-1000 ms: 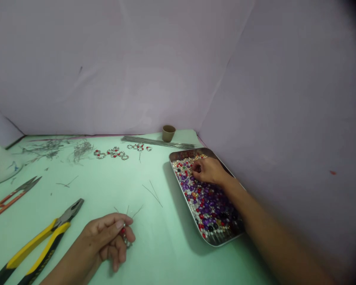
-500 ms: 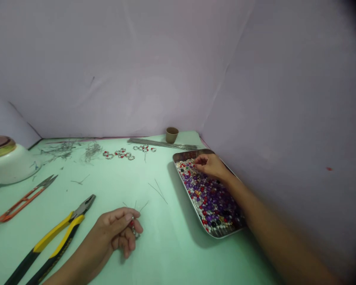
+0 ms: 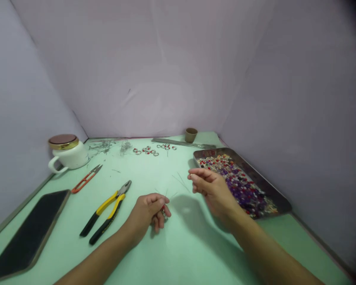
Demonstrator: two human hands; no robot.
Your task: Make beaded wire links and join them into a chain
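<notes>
My left hand [image 3: 150, 211] is closed in a pinch around a small beaded wire piece [image 3: 163, 208], low over the table. Red beads show between the fingers, and thin wire ends poke out above them; the rest is hidden by the hand. My right hand [image 3: 215, 192] is raised in front of the bead tray [image 3: 275, 194], thumb and fingertips pressed together. What they hold, if anything, is too small to make out. Red, purple, white and gold beads [image 3: 237, 182] fill the metal tray. Loose wire pieces [image 3: 181, 182] lie between the hands.
Yellow-and-black pliers [image 3: 112, 209], orange thread snips [image 3: 86, 180] and a phone [image 3: 29, 233] lie on the left, near a lidded white mug [image 3: 72, 156]. Finished-looking beaded wire shapes [image 3: 148, 151], wire scraps [image 3: 102, 146], a wire bundle [image 3: 178, 143] and a small brown cup [image 3: 191, 135] are at the back.
My right hand has come out of the bead tray, moving left and nearer to me. My left hand keeps its pinch on the beaded wire piece. The view has shifted left, bringing the phone in.
</notes>
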